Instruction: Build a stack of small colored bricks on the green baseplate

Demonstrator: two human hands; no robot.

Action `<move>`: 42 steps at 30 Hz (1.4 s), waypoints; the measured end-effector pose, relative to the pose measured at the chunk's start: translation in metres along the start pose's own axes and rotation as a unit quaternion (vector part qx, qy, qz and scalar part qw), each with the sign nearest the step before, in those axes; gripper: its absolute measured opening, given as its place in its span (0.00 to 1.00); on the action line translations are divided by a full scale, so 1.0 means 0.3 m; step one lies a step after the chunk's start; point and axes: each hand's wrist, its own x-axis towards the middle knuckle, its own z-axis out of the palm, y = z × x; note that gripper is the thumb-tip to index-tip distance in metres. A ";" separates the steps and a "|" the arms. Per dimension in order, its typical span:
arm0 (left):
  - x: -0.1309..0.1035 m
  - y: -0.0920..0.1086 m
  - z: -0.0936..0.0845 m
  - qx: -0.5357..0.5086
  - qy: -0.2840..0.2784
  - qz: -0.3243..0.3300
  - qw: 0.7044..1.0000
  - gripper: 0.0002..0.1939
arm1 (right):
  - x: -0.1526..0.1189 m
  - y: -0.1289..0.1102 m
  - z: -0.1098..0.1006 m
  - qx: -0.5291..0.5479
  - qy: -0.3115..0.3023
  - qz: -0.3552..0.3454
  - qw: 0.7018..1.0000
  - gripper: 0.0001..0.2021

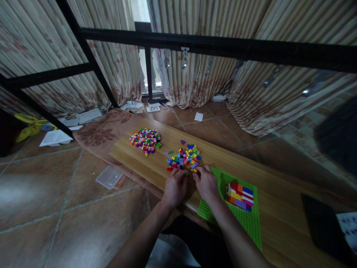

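My left hand (175, 187) is closed at the near edge of a loose pile of coloured toy bricks (189, 155). Its fingers are curled in, and whatever they pinch is hidden. Just to the right, my right hand (206, 183) has its fingertips pressed together beside the same pile, close to a yellow brick (194, 170). What lies between those fingertips is too small to make out. Partly under my right forearm is a green baseplate (252, 227), bearing a block of red, blue, yellow, white, orange and purple bricks (240, 195).
A second heap of small bricks (145, 139) lies farther left on the wooden tabletop (158, 175). On the tiled floor sits a clear plastic lid or tray (110, 177). At the table's right end is a dark flat object (320, 219). Black metal bars (223, 42) cross in front of curtains.
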 end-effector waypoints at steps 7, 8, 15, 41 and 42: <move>0.002 0.024 -0.022 -0.005 0.022 0.012 1.000 0.11 | 0.019 -0.068 -0.022 -0.044 -0.033 0.029 0.998 0.12; 0.001 0.026 -0.028 -0.009 0.023 0.016 1.000 0.10 | 0.021 -0.078 -0.027 -0.048 -0.040 0.027 0.998 0.12; -0.006 0.017 -0.046 -0.046 0.021 -0.005 0.999 0.09 | 0.044 -0.104 -0.046 -0.033 -0.045 0.034 0.998 0.13; -0.082 0.245 0.069 -0.435 -0.152 -0.312 0.831 0.18 | -0.301 -0.034 -0.238 0.311 0.140 0.101 0.935 0.04; -0.094 0.255 0.084 -0.426 -0.143 -0.318 0.835 0.17 | -0.324 -0.002 -0.247 0.329 0.153 0.118 0.924 0.03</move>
